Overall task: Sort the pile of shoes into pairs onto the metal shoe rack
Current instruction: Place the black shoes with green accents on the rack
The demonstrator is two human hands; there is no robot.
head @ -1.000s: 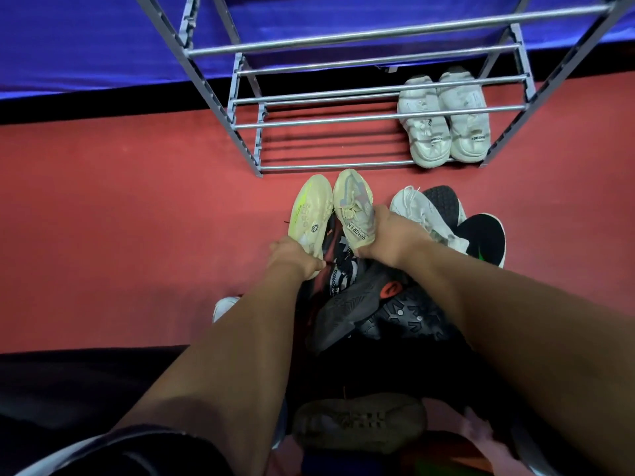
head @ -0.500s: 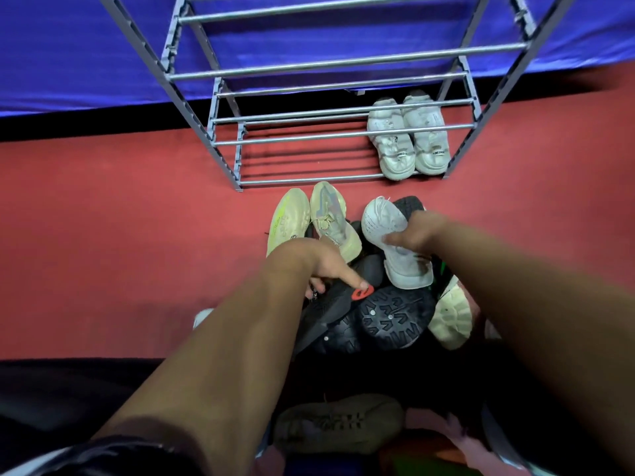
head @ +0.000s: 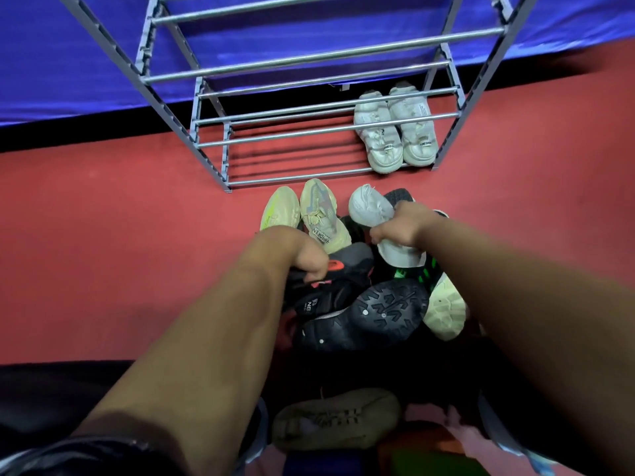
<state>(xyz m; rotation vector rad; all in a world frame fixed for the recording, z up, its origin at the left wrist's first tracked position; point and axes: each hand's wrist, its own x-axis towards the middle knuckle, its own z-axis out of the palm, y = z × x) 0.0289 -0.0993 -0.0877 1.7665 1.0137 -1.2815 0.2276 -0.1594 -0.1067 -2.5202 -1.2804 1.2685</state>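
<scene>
Left hand [head: 305,255] now grips black shoe [head: 330,280]; rack [head: 309,178] holds white pair [head: 395,132].

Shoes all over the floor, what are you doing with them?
A person is sorting a pile of shoes onto a metal shoe rack. The right hand grips a white sneaker, and the left hand digs at a black and red shoe. One white pair already sits on the bottom shelf, and a yellowish pair lies just in front of the rack.
</scene>
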